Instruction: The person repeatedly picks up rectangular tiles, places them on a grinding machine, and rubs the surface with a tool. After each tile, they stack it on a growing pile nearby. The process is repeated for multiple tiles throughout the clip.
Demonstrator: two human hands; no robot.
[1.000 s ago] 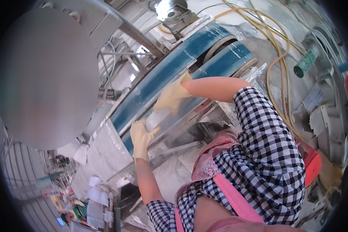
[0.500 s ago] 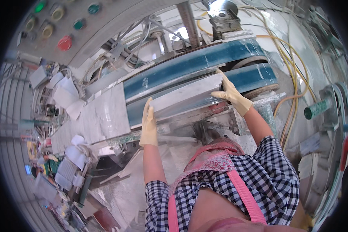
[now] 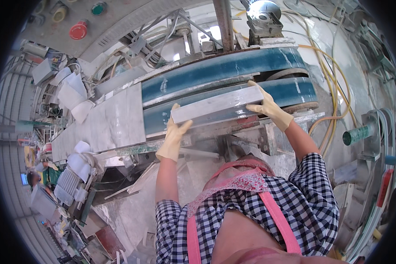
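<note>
A long white block (image 3: 218,104), perhaps stone, lies crosswise over the near blue belt (image 3: 156,123), its right end farther off than its left. At the left end, my left hand (image 3: 174,134), in a cream rubber glove, grips with its fingers behind the end and its thumb in front. My right hand (image 3: 268,108), gloved the same way, is closed around the right end, thumb on the near side and fingers over the far edge. Whether the block's underside touches the belt is hidden.
A second blue belt (image 3: 198,79) runs behind the first. Left of both is a pale flat plate (image 3: 105,119). A grey control panel (image 3: 114,20) with a red button (image 3: 78,30) stands far left. Yellow hoses (image 3: 332,83) trail on the right; a green pipe (image 3: 356,135) juts out there.
The block has turned its front side more into view and shifted slightly right. My left hand has gone from fingers upright beside the end to gripping it, thumb spread along the near side.
</note>
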